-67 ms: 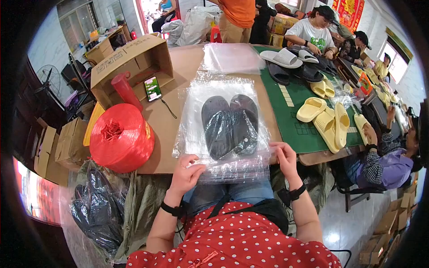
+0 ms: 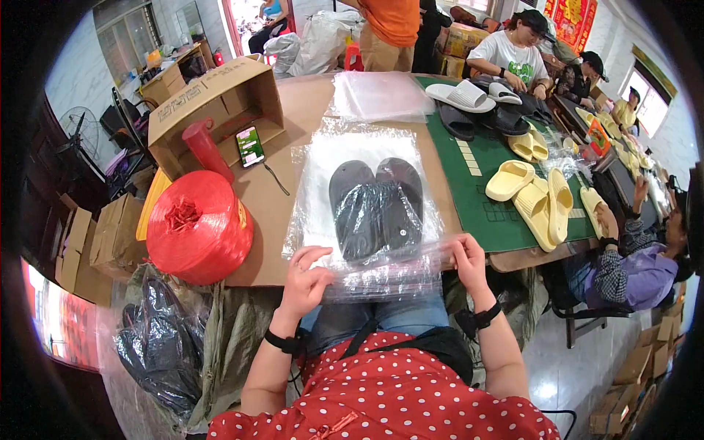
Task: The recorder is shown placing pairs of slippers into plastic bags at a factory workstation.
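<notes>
A pair of black slide slippers (image 2: 375, 213) lies side by side in a clear plastic bag (image 2: 381, 282) in front of me. The bag's near edge hangs over the table's front edge, with the slippers' near ends just inside it. My right hand (image 2: 471, 265) pinches the bag's near right corner between thumb and fingers. At the near left corner is my left hand (image 2: 304, 282), its thumb and index finger apart beside the film. Under the slippers lie more clear bags (image 2: 312, 198).
Left on the table are a roll of red plastic twine (image 2: 198, 227), a red cup (image 2: 205, 150), a phone (image 2: 250, 146) and an open carton (image 2: 220, 95). Flat bags (image 2: 381, 95) lie at the back. Yellow slippers (image 2: 539, 209) cover the green mat (image 2: 469, 198), beside seated co-workers.
My left index finger has lifted away from the thumb, widening the gap at the bag's corner. The bag's near edge has been raised slightly over the slippers' ends.
</notes>
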Demonstrator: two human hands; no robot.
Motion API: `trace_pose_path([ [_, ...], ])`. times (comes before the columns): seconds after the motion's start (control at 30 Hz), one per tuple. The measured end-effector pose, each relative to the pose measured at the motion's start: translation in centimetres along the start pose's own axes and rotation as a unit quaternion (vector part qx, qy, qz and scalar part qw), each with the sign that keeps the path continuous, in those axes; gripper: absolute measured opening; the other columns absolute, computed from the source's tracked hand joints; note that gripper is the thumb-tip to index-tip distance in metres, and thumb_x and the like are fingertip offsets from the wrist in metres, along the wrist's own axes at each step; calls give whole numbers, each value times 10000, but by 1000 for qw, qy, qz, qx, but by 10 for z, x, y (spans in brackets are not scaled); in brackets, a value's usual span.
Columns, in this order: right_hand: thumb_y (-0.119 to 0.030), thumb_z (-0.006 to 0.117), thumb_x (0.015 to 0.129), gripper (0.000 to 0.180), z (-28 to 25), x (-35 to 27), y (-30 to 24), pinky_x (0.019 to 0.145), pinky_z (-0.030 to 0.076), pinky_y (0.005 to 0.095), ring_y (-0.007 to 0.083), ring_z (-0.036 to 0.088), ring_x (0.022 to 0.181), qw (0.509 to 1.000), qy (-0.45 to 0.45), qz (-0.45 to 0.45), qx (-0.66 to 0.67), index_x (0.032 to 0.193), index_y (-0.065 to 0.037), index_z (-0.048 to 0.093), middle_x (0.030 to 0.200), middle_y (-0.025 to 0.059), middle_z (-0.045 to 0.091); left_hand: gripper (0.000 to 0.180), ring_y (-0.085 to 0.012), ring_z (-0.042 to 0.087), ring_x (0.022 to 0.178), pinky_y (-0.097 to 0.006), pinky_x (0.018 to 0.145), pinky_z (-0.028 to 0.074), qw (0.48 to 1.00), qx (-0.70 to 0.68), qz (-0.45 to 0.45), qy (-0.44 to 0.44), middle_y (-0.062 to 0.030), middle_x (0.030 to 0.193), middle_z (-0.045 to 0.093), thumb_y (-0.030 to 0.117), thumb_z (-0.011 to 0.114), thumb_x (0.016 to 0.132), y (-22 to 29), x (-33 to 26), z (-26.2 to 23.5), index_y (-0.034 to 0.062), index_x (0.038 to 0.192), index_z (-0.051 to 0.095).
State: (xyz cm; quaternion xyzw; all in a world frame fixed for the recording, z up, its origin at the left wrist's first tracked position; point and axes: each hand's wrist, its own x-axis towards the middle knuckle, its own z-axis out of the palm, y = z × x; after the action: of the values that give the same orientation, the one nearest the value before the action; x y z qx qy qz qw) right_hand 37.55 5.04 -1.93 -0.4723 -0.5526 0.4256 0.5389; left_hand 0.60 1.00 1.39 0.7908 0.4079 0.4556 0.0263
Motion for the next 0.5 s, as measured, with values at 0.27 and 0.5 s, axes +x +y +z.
trace_pose_path([
  [0.27,-160,649,946,159,9,30,6,504,411,240,44,539,540,992,78,-2,-100,914,-10,606,651,19,661,337,-298,639,711,-407,631,457,947,-116,-300,-16,-134,673,649,236,594,940,-22,16,28,-5,706,625],
  [0.5,-91,678,810,260,55,26,-33,944,445,429,318,525,1197,858,166,-128,-469,1060,-70,608,1227,128,613,421,-400,582,587,-462,554,427,926,3,-376,-20,-196,623,588,348,589,934,-25,21,45,-6,707,612],
])
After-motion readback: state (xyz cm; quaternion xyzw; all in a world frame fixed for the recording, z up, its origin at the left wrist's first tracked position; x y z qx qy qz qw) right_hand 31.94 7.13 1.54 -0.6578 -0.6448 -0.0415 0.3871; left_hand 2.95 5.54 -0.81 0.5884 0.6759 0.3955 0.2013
